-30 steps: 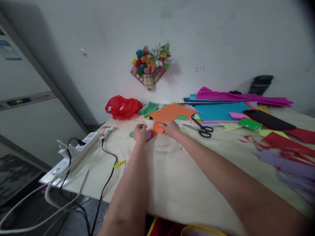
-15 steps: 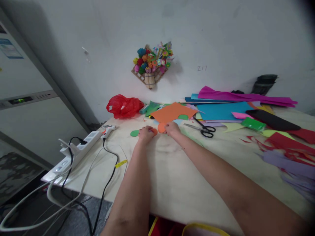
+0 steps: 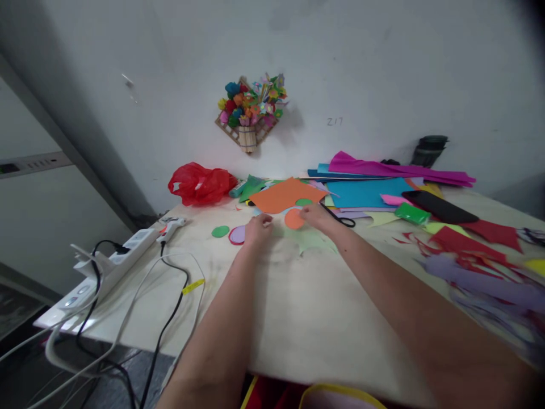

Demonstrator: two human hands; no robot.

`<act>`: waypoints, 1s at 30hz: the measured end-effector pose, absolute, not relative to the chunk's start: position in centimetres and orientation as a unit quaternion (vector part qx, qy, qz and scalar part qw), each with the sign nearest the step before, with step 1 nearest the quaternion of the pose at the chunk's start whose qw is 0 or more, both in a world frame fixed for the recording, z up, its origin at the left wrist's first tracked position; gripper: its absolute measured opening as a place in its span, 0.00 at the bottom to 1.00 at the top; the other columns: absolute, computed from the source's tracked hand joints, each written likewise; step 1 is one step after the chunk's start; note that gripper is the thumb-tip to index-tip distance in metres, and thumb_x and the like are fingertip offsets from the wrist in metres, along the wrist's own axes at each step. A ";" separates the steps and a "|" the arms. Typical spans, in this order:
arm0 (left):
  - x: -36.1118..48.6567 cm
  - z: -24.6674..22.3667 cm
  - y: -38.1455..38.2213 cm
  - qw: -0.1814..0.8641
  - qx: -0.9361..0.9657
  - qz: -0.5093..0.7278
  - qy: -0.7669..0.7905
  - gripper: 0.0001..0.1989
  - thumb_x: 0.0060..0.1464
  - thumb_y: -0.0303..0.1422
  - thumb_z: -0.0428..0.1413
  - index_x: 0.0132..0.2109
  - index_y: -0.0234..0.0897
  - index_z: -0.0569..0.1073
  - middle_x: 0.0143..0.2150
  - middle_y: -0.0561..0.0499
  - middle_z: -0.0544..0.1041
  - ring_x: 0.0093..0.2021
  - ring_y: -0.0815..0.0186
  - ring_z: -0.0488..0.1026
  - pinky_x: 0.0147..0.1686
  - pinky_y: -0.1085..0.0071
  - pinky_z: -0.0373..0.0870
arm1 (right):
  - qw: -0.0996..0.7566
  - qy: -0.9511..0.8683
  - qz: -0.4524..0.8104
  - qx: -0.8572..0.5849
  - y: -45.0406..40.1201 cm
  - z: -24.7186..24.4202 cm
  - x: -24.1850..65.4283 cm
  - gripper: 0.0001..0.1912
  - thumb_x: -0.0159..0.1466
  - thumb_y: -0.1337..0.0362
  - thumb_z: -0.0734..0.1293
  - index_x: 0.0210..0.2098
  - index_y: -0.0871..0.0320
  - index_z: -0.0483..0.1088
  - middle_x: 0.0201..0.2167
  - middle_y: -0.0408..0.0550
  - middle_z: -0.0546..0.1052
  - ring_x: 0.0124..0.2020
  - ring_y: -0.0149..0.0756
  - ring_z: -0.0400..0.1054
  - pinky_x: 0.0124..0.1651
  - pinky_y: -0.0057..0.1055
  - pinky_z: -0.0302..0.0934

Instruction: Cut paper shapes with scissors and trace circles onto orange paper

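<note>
My right hand (image 3: 315, 217) pinches the edge of an orange foam or paper circle (image 3: 293, 218), tilted up a little above the table. To its left, my left hand (image 3: 258, 228) has its fingers drawn together; a small pale bit shows at the fingertips, too small to name. Beside that hand lies a light purple circle (image 3: 239, 233) with a red rim showing under it. Farther left is a green circle (image 3: 220, 231). A pale green cut sheet (image 3: 313, 241) lies below the right hand. Black-handled scissors (image 3: 347, 222) are partly hidden behind my right forearm.
An orange sheet (image 3: 281, 196) and a blue sheet (image 3: 368, 193) lie toward the wall. Red and purple scraps (image 3: 477, 272) spread at right, near a black phone-like slab (image 3: 440, 206). A glue gun (image 3: 172, 228), power strip (image 3: 114, 264) and cables occupy the left. A red bag (image 3: 202, 184) sits behind.
Both hands have shifted right across the table. My left hand has left the orange piece it touched, and the purple circle with red rim has come into sight. The camera has turned slightly right.
</note>
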State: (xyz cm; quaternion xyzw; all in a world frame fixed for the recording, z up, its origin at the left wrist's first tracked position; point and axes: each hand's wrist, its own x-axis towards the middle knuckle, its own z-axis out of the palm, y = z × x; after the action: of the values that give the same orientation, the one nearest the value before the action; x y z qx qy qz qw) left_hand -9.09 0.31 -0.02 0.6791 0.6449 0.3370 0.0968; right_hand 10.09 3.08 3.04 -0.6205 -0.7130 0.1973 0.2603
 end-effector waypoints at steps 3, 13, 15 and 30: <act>-7.4 -0.4 0.1 0.091 0.720 0.311 0.613 0.13 0.47 0.28 0.51 0.41 0.38 0.75 0.40 0.48 0.76 0.43 0.63 0.70 0.42 0.71 0.65 | 0.216 -0.733 0.147 -0.628 2.7 2.7 11.0 0.12 0.57 0.61 0.58 0.24 0.60 0.69 0.25 0.47 0.71 0.28 0.32 0.62 0.28 0.27 0.50; -5.6 -0.7 0.0 0.044 0.768 0.250 0.588 0.15 0.51 0.34 0.52 0.46 0.38 0.73 0.47 0.46 0.73 0.51 0.58 0.63 0.51 0.67 0.57 | 0.165 -0.790 -0.005 -0.591 3.4 -0.9 11.5 0.12 0.58 0.57 0.61 0.30 0.57 0.73 0.48 0.52 0.70 0.50 0.44 0.59 0.46 0.36 0.52; -5.3 -0.6 -0.2 0.043 0.761 0.241 0.601 0.19 0.50 0.42 0.53 0.47 0.39 0.72 0.49 0.45 0.71 0.53 0.56 0.60 0.52 0.65 0.55 | 0.168 -0.791 -0.015 -0.589 3.4 -1.2 11.7 0.12 0.59 0.57 0.61 0.32 0.57 0.73 0.48 0.52 0.70 0.50 0.44 0.59 0.46 0.36 0.52; -3.5 1.0 1.7 0.152 0.683 0.169 0.695 0.28 0.29 0.47 0.63 0.39 0.39 0.70 0.43 0.42 0.74 0.45 0.51 0.69 0.42 0.63 0.61 | 0.193 -0.789 -0.020 -0.583 2.5 -1.4 11.8 0.16 0.58 0.52 0.62 0.34 0.58 0.70 0.42 0.52 0.72 0.46 0.42 0.61 0.45 0.36 0.51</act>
State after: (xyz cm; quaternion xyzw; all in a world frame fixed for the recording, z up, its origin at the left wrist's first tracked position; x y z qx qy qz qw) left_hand -3.52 1.68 0.95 0.6827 0.6945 0.1689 0.1515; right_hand 11.83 2.53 -1.39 -0.5829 -0.7890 -0.0198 0.1934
